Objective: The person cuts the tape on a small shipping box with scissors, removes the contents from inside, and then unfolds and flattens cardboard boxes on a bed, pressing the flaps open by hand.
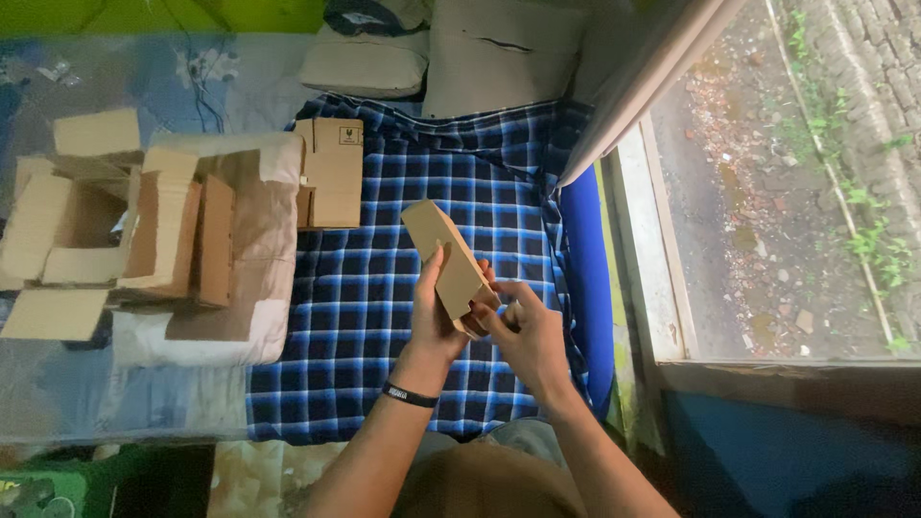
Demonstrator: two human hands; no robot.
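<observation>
- Small cardboard box point(446, 259) is held above the blue checked blanket point(384, 317), tilted, long side up.
- Left hand point(434, 321) is wrapped around the box's side, gripping it.
- Right hand point(531, 336) is closed on the box's lower end flap.
- Flat cardboard pieces point(331, 173) are laid on the blanket, well apart.
- Open carton point(77, 230) is seen far left.
</observation>
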